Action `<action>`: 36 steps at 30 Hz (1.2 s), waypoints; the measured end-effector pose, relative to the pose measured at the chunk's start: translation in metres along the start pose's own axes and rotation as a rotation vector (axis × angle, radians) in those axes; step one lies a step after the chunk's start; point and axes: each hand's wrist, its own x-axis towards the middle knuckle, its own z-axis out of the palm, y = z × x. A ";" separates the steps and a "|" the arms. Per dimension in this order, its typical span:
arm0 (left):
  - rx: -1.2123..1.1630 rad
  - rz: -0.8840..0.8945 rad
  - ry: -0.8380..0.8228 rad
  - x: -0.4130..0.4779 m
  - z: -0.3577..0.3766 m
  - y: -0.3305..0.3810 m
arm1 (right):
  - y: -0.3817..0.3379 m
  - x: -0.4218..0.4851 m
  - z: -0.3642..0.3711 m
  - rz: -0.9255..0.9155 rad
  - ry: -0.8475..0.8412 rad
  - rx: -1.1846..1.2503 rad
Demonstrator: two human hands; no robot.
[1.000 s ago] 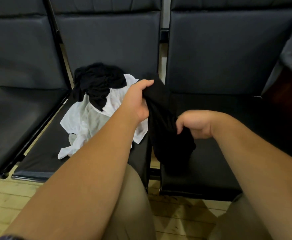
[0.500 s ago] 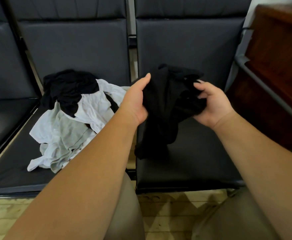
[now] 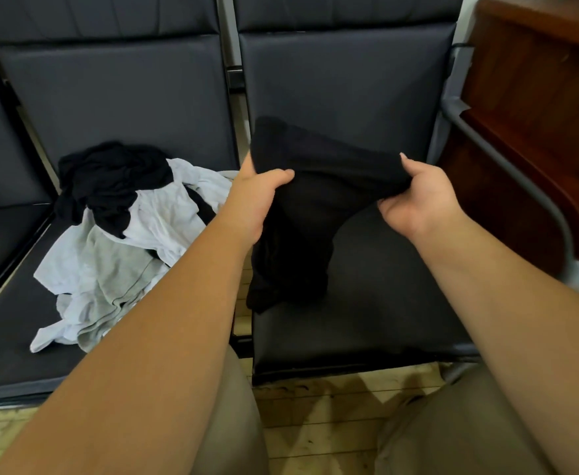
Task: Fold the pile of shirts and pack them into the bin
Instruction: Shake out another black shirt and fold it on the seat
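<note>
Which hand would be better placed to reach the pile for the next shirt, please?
Probably the left hand: it grips the black shirt right beside the pile on the left seat, while the right hand holds the shirt's far edge over the right seat.

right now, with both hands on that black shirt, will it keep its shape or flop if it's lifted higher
Likely floppy: the black shirt drapes between the left hand and the right hand, and its lower part hangs in folds to the seat. Probably light for its size, since each grip is only a pinch of bunched cloth.
</note>
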 end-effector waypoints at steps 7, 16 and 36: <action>-0.237 -0.087 -0.283 -0.005 0.011 -0.002 | -0.006 0.021 -0.003 0.073 0.018 0.124; -0.416 -0.017 -0.238 0.003 0.011 -0.004 | 0.024 -0.014 0.005 0.389 -0.368 -1.106; 0.135 -0.310 -0.388 -0.004 -0.022 0.002 | -0.008 0.004 -0.002 0.128 0.048 -0.193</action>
